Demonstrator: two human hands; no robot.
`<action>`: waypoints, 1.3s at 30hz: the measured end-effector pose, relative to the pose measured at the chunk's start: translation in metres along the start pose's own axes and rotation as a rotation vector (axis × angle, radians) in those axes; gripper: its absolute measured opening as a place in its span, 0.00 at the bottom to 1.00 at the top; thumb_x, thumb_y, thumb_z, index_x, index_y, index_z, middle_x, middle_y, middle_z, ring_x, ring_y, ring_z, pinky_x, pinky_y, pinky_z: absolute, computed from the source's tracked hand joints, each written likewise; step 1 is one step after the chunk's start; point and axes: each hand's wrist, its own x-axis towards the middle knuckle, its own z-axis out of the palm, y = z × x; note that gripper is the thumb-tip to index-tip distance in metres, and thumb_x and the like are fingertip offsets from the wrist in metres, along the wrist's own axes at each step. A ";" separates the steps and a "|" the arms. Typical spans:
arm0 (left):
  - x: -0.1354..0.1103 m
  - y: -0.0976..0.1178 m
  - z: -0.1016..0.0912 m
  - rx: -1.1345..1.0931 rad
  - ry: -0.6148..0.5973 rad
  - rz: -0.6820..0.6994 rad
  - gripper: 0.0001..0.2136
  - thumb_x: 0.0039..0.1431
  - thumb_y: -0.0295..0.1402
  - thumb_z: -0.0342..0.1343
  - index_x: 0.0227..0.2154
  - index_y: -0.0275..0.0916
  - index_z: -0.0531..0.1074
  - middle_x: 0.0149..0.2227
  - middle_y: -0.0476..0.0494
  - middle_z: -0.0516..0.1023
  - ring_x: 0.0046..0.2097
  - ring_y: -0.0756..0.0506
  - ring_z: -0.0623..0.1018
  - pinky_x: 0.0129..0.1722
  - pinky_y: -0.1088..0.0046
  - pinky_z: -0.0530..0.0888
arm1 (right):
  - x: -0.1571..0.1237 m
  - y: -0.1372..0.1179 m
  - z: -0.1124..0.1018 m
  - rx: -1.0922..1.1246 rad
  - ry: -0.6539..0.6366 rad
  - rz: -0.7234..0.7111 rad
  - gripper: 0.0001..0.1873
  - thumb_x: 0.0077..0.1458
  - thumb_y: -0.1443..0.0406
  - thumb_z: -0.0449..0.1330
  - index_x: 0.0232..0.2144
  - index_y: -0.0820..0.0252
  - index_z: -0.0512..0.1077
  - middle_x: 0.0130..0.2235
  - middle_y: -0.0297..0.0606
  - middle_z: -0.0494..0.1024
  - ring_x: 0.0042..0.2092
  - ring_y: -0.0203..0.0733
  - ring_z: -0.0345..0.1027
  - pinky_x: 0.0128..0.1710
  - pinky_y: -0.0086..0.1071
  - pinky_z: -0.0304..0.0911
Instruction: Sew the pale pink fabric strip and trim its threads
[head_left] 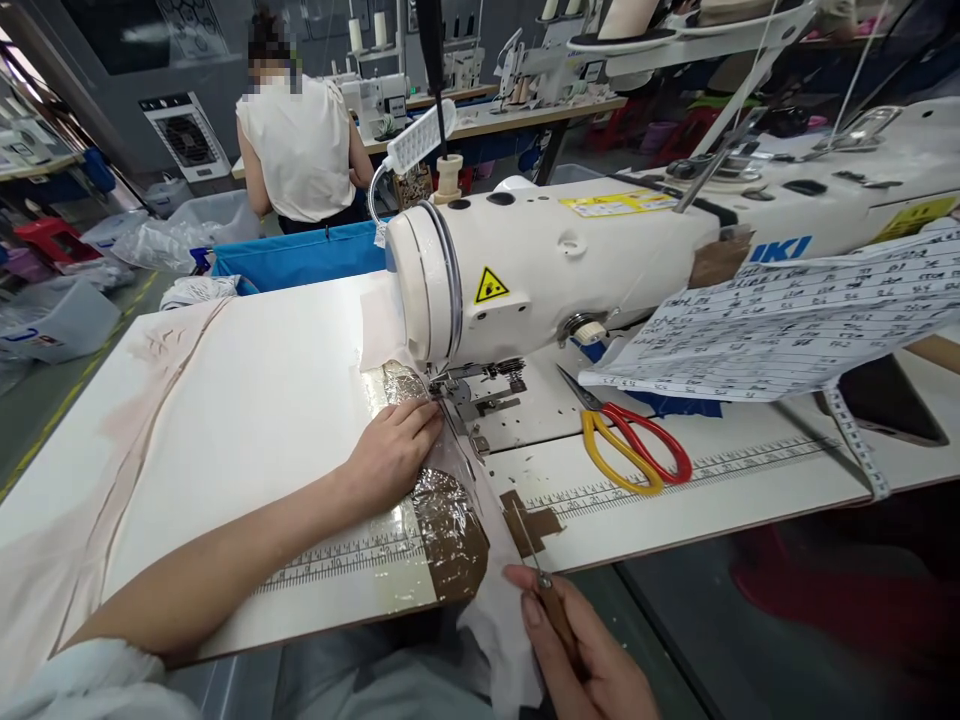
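Note:
My left hand (397, 447) lies flat on the sewing table close to the presser foot (444, 384). Its fingertips press on the edge of a pale pink fabric strip (491, 520), beside clear tape over a brown patch (450, 530). The strip runs from under the sewing machine's head (480, 270) over the table's front edge. My right hand (581, 650) is closed around the wooden handle of an awl (555, 600), whose thin metal spike points up and away. The strip's loose end hangs right beside that hand. More pale pink fabric (142, 440) stretches along the table's left side.
Scissors with red and yellow handles (634, 450) lie right of the needle plate. Handwritten sheets (787, 320) lean against the machine, near a phone (892, 400) and measuring tape (859, 440). Behind a blue cloth (300, 258), a person in white (300, 150) faces away.

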 end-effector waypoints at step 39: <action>0.009 -0.017 0.004 -0.058 0.075 -0.011 0.13 0.65 0.24 0.44 0.48 0.33 0.70 0.45 0.37 0.73 0.45 0.41 0.71 0.40 0.62 0.74 | 0.064 -0.031 0.019 -0.521 0.158 -0.501 0.11 0.63 0.69 0.46 0.43 0.60 0.67 0.37 0.42 0.79 0.35 0.43 0.75 0.30 0.31 0.68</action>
